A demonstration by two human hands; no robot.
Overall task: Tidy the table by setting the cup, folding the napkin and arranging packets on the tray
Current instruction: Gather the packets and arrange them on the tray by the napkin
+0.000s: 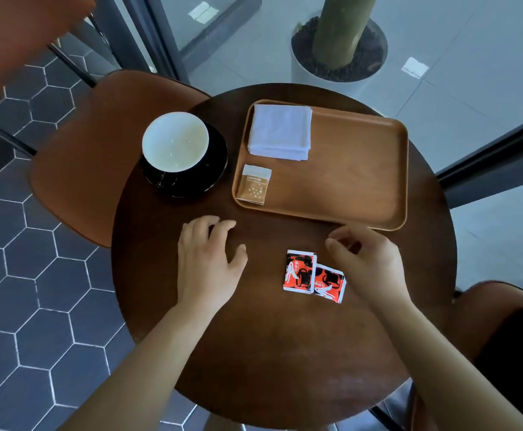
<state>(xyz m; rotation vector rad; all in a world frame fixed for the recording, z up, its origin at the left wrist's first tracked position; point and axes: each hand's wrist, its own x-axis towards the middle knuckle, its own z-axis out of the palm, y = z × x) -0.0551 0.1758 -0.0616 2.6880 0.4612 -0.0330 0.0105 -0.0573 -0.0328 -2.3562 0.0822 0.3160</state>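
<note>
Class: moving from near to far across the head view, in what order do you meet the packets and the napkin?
Two red-and-black paper packets → brown-and-white paper packet → folded white napkin, the last two on the wooden tray.

Btwn L hand (207,262) & R hand (366,262): packet pair (313,276). Beyond R: tray (362,188) w/ napkin (280,132), single packet (254,186). Beyond L: cup (175,141).

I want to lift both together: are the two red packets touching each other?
Touching. The head view shows the left red packet overlapping the right red packet along its edge.
</note>
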